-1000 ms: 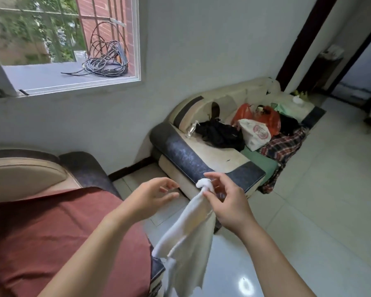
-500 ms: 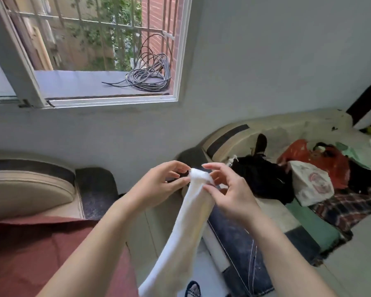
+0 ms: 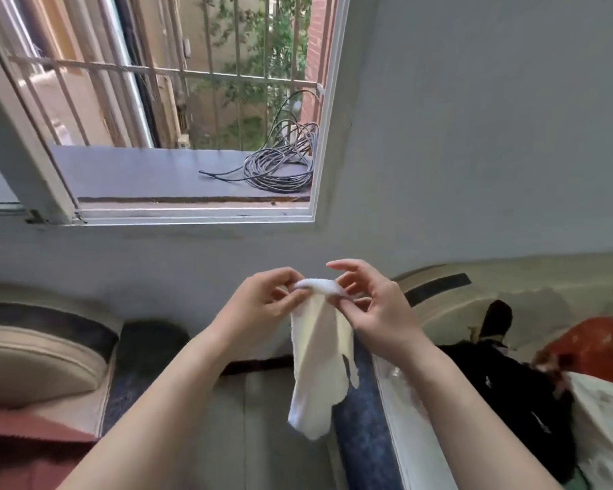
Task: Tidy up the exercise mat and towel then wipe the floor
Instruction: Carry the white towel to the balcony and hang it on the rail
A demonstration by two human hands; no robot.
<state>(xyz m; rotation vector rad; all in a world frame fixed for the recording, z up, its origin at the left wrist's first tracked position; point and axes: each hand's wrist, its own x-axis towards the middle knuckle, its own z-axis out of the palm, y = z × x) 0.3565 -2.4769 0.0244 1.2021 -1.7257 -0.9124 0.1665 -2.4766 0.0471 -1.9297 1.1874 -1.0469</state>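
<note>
A white towel (image 3: 317, 362) hangs in the air in front of me, bunched at its top edge and dangling down to a loose point. My left hand (image 3: 262, 305) pinches the left end of that top edge. My right hand (image 3: 372, 313) pinches the right end, with its index finger lifted. Both hands are held close together at chest height, below the window sill. No exercise mat shows in this view.
An open barred window (image 3: 177, 111) with a coil of grey cable (image 3: 280, 168) on its ledge is straight ahead. A beige and dark sofa (image 3: 50, 351) with a maroon cover stands at left. Another sofa (image 3: 475, 334) at right carries black clothes, an orange bag and a white bag.
My view has tilted up from the floor toward the window. My left hand has come in and taken hold of the towel's top edge beside my right hand.
</note>
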